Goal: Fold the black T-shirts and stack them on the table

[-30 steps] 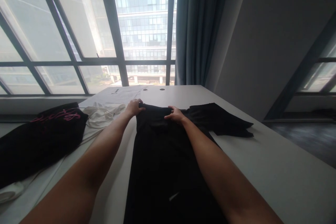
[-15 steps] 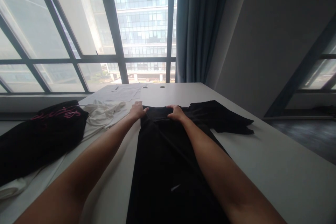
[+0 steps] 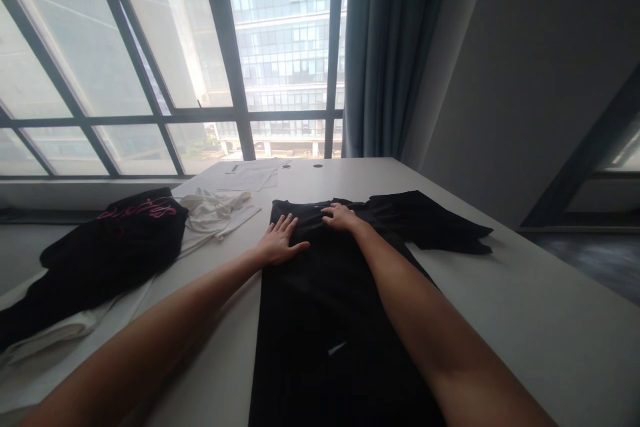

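the black garment (image 3: 300,307) lies lengthwise on the worktop (image 3: 530,300), directly in front of the person, a small white mark (image 3: 337,348) showing on its near part. change noted: half a second ago the left hand (image 3: 279,245) was at the garment's far left corner; it has since come nearer the person and now rests palm down, fingers spread wide, across the left edge, the corner exposed beyond it. the right hand (image 3: 341,216) remains near the far edge, fingers loosely bent on the cloth; whether it pinches any fabric cannot be told. a black piece (image 3: 433,221) extends to the right of the far end; its join to the garment cannot be determined. to the left, a pink-lettered black top (image 3: 135,240) lies beside crumpled white cloth (image 3: 213,213), both well apart from the right hand. the view has swung slightly left.
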The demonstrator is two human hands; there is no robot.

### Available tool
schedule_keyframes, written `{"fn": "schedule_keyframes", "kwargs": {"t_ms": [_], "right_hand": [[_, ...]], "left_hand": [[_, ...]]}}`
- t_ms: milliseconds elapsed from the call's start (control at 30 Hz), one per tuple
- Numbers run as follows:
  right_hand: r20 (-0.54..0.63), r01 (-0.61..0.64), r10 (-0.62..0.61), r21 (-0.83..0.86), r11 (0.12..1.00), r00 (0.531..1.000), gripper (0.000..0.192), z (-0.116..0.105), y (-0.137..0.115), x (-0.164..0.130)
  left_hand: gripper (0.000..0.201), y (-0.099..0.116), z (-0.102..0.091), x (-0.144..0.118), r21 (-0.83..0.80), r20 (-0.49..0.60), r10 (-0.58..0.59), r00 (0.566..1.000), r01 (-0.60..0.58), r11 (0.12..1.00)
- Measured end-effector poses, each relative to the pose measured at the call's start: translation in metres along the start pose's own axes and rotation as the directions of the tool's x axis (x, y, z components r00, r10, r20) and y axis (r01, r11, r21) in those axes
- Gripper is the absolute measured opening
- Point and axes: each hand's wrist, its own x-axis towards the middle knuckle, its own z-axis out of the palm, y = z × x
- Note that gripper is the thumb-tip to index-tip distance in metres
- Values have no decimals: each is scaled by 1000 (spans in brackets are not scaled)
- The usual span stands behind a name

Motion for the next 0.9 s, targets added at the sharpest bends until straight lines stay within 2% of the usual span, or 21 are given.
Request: {"fn": "schedule_keyframes", "kwargs": {"t_ms": [100, 233, 400, 467, 533, 633, 733, 800, 900], "right_hand": [[61, -10, 11, -18, 1000, 998, 50, 4, 1, 2], [47, -26, 27, -11, 1000, 999, 50, 9, 3, 2], [-188, -68, 69, 11, 998, 980, 48, 6, 1, -4], [-241, -65, 74, 43, 997, 968, 46, 2, -7, -4], [-201, -22, 35, 65, 998, 979, 50, 0, -17, -3], [10, 12, -13, 34, 999, 1000, 64, 0, -31, 1], [182, 1, 2, -14, 1000, 983, 80, 5, -31, 4], [211, 18, -13, -25, 1000, 977, 80, 8, -24, 3], [181, 67, -56, -55, 996, 982, 72, 11, -11, 2]], "left_hand": [[97, 4, 0, -10, 9, -2, -14, 1000, 14, 1000], [102, 14, 7, -18, 6, 31, -31, 999, 31, 1000], [100, 18, 12, -15, -7, -9, -15, 1000, 15, 1000], [101, 17, 12, -14, -1, -14, -10, 1000, 10, 1000], [102, 15, 11, -12, 8, -8, -3, 1000, 3, 1000], [103, 9, 7, -11, 14, 7, 6, 1000, -6, 1000], [99, 1, 5, -8, -1, 9, 17, 1000, -17, 1000], [97, -5, 4, -6, -15, 5, 34, 999, -34, 999], [97, -10, 4, -6, -25, 0, 57, 998, -57, 998]]}}
